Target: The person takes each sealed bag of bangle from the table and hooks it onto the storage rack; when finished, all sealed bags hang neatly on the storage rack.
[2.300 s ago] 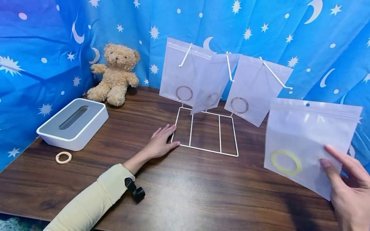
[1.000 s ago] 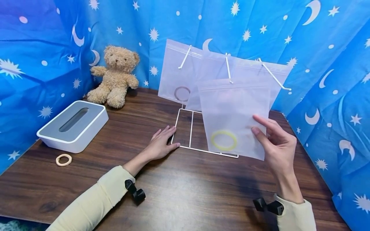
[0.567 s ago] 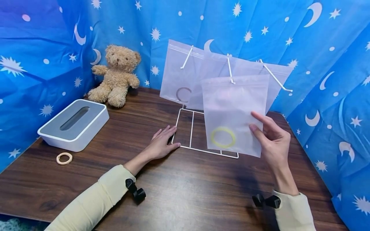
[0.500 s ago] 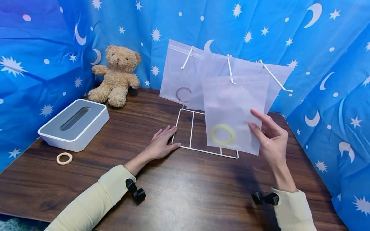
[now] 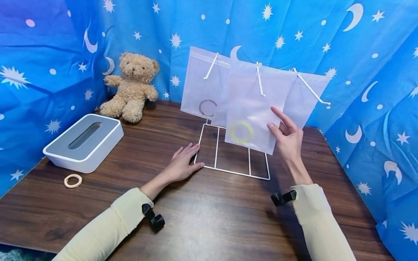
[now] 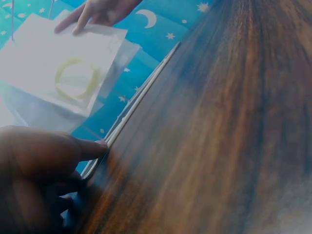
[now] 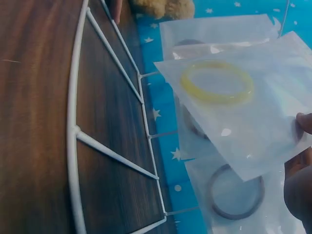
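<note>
My right grip [image 5: 287,136] pinches the bag [image 5: 253,108] at the rack [image 5: 233,152]; my left grip [image 5: 183,163] lies flat, released, touching its base.

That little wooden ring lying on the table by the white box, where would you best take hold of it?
Likely from straight above, pinching across the rim of the wooden ring. It lies flat on the table, so only its top and its open middle are offered: one fingertip inside the hole, one outside. Its near side is the freer approach, since the white box stands close behind it.
</note>
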A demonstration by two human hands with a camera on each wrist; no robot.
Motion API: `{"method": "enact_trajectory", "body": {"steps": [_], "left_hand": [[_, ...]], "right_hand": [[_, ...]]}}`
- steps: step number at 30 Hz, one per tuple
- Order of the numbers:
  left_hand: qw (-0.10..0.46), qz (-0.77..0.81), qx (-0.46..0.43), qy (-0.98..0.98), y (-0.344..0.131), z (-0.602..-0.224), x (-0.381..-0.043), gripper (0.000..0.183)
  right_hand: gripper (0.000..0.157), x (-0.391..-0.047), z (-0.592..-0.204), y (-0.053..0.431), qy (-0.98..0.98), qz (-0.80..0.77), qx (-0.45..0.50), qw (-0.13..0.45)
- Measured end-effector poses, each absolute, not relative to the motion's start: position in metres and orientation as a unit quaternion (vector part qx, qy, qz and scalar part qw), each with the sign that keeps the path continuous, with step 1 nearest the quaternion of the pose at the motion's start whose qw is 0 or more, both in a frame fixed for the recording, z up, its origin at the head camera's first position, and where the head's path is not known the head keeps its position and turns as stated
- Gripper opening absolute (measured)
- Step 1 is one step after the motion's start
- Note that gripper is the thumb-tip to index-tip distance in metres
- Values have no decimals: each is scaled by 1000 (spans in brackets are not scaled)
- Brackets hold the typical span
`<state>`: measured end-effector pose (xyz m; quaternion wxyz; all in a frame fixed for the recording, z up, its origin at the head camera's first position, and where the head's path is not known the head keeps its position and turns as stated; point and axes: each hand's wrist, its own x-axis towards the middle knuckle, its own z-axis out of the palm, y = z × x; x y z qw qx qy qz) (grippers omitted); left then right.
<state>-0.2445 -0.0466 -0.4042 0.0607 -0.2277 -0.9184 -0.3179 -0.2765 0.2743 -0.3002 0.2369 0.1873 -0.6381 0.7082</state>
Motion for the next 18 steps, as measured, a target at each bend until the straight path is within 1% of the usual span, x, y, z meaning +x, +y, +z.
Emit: {"method": "enact_trajectory", "body": {"steps": [5,11,18], "left_hand": [[60,-324,-228,-916,-47,-403,-243,69],[61,-323,-226,-917,-48,-403,-243,69],[47,-322,-221,-919,-49,-401,-243,70]], "right_hand": [[48,-291,-301,271,-639,714,187,218],[53,-298,-302,271,-643,708,196,215],[58,-298,-304,275,-664,690,243,158]]}}
